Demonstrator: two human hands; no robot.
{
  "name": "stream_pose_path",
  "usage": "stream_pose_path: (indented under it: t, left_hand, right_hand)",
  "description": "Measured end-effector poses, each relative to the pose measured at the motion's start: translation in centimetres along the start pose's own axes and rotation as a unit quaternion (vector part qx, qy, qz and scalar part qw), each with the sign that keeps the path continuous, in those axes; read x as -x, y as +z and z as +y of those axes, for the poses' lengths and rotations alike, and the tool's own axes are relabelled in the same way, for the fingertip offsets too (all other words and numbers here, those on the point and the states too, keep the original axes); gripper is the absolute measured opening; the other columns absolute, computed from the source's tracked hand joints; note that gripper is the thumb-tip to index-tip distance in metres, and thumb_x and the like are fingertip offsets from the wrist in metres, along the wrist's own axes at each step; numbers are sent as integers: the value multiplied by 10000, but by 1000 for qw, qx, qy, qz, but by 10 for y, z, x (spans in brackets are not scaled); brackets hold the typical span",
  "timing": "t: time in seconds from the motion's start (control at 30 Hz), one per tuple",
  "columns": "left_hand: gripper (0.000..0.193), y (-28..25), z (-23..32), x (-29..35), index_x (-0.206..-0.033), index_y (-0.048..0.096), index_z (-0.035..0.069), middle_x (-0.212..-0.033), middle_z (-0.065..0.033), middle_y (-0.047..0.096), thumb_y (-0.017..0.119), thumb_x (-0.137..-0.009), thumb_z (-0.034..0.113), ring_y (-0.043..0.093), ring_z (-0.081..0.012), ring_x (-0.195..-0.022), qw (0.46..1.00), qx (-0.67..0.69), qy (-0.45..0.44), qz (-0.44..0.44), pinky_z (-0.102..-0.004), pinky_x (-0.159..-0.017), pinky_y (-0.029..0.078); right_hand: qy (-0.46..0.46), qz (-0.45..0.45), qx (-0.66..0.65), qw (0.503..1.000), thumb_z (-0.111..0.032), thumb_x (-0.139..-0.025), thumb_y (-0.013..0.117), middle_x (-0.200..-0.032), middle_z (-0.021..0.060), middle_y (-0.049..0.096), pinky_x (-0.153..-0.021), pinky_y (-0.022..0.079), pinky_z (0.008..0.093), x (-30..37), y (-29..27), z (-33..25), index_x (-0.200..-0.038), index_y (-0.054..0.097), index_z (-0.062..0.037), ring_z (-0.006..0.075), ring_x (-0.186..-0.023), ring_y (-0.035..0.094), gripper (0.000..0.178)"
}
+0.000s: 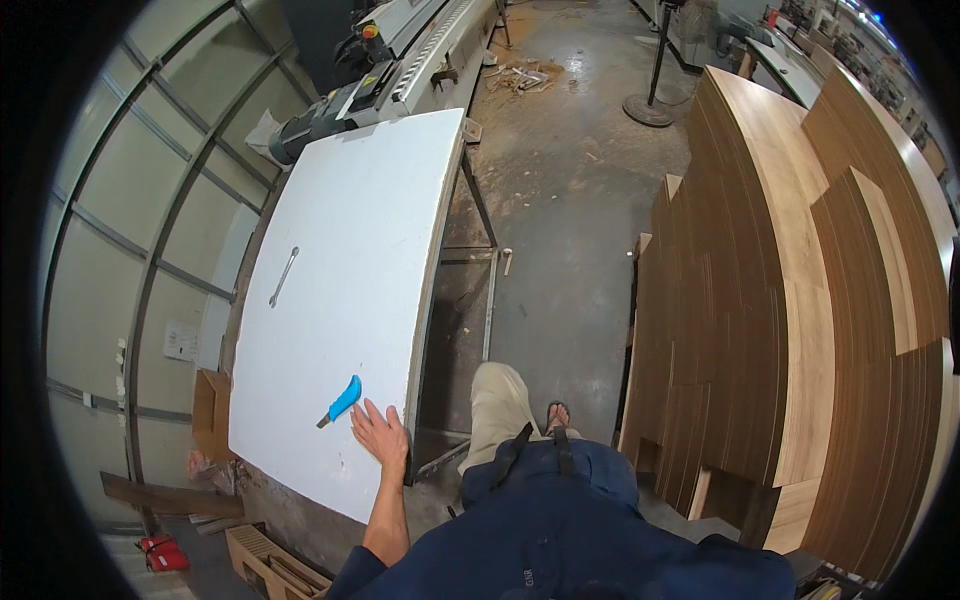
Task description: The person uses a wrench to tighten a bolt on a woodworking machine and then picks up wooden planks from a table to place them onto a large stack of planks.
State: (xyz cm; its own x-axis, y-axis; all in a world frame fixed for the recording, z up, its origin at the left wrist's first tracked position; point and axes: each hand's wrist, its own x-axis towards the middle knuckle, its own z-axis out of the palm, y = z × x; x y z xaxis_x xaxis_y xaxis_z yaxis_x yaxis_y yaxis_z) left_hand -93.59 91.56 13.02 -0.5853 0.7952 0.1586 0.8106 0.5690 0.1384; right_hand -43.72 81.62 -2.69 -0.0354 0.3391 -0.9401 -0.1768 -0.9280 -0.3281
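My left hand (379, 436) rests at the near right part of a white tabletop (330, 200), fingers spread and palm down, with nothing in it. Just beyond its fingertips lies a blue-handled utility knife (346, 398), its dark blade end pointing toward the lower left. I cannot tell whether a fingertip touches the handle. Farther up the board is a metal wrench (284, 277), lying at a slant, well apart from the hand. My right hand is out of the picture.
Tall stacks of wood-grain boards (730, 270) stand on the right, across a concrete aisle. A long machine (400, 80) adjoins the table's far end. A pedestal stand (650, 108) is farther off. Metal-framed wall panels (110, 190) and cardboard boxes (262, 565) are on the left.
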Motion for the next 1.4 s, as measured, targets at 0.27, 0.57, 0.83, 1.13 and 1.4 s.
stream_pose_path:
  t: [0.27, 0.57, 0.83, 1.13, 1.4]
  left_hand:
    - [615, -3, -1, 3, -1429, 395, -13, -1524, -255, 273, 525, -950, 349, 219, -420, -1415, 1000, -3, -5, 10, -556, -1160, 138]
    - [623, 0, 0, -2, -1407, 414, -21, -1505, -263, 286, 560, -926, 347, 232, -430, -1401, 999, 24, 12, 31, -566, -1154, 144]
    - [641, 5, -8, 4, -1402, 415, -23, -1475, -274, 327, 591, -906, 343, 268, -447, -1378, 998, 29, 5, 54, -571, -1143, 175]
    - [760, 0, -9, -4, -1457, 282, -50, -1464, -352, 279, 600, -895, 351, 217, -493, -1383, 990, 76, -99, 61, -568, -1154, 130]
    - [810, 2, -30, -38, -1518, 159, -2, -1490, -379, 213, 513, -938, 439, 153, -501, -1414, 982, 47, -179, 43, -587, -1155, 82]
  right_hand:
    - [17, 18, -12, 1000, -249, -872, 655, -886, 66, 672, -743, 502, 359, 5, 2, -14, -967, 686, -36, 188, -811, 621, 236]
    - [36, 28, -33, 998, -245, -874, 634, -866, 68, 663, -724, 495, 362, -6, 1, -20, -947, 676, -35, 196, -794, 614, 226]
    - [34, 22, -26, 999, -241, -876, 615, -849, 69, 654, -707, 489, 365, -9, 1, -43, -929, 667, -35, 202, -778, 608, 218]
    - [45, 17, -15, 999, -236, -878, 594, -829, 71, 645, -687, 483, 369, -10, -10, -54, -909, 656, -35, 210, -760, 602, 213]
    - [56, 23, -9, 998, -232, -880, 575, -812, 72, 637, -670, 477, 372, -11, -16, -68, -891, 647, -35, 216, -745, 596, 210]
